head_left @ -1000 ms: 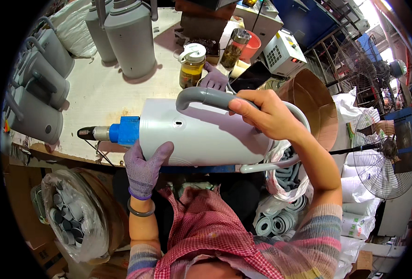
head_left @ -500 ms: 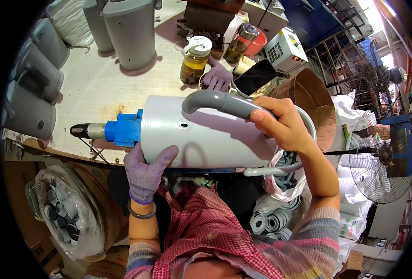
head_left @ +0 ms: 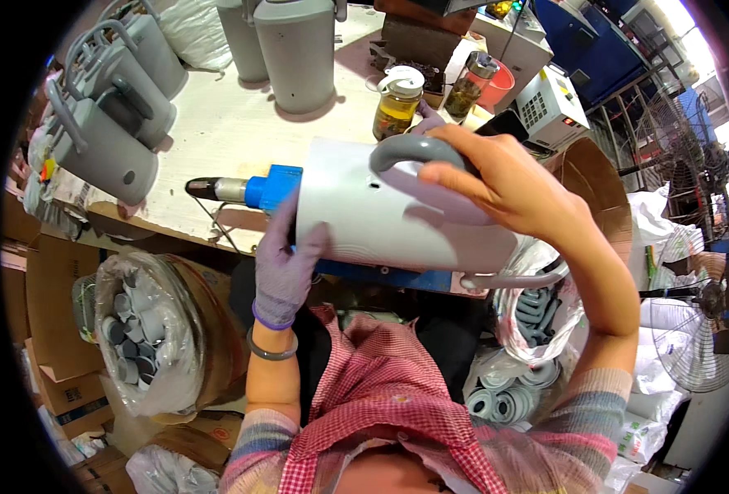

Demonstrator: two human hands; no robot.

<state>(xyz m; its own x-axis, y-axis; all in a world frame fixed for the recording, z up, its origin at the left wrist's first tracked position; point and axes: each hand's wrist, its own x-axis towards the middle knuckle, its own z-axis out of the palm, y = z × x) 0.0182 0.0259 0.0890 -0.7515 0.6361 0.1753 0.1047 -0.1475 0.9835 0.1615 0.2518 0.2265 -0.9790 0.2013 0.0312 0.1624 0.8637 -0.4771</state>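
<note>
A light grey plastic container [head_left: 406, 218] with a dark grey curved handle [head_left: 414, 150] lies on its side, its wide end to the left. My bare right hand [head_left: 504, 177] is closed round the handle, with the thumb on the near side. My left hand [head_left: 290, 259], in a light purple glove, grips the container's left rim, thumb on the outer wall and fingers partly hidden behind the rim. A small slot [head_left: 374, 186] shows in the wall. Past the rim projects a blue block [head_left: 278, 189] with a metal and black cylindrical end [head_left: 204, 188]. A thin grey bail [head_left: 517, 281] hangs at the right end.
Several similar grey containers [head_left: 105, 152] stand at the table's left and back. A lidded jar [head_left: 398, 103], a tumbler [head_left: 470, 86] and a purple glove [head_left: 430, 117] are beyond the container. Below left is a bag of grey parts [head_left: 138, 329]; below right, a bag of handles [head_left: 537, 313].
My right hand has shifted along the handle toward its bend, and the container seems turned slightly away from me. My left hand keeps its place at the rim. The whole view has shifted.
</note>
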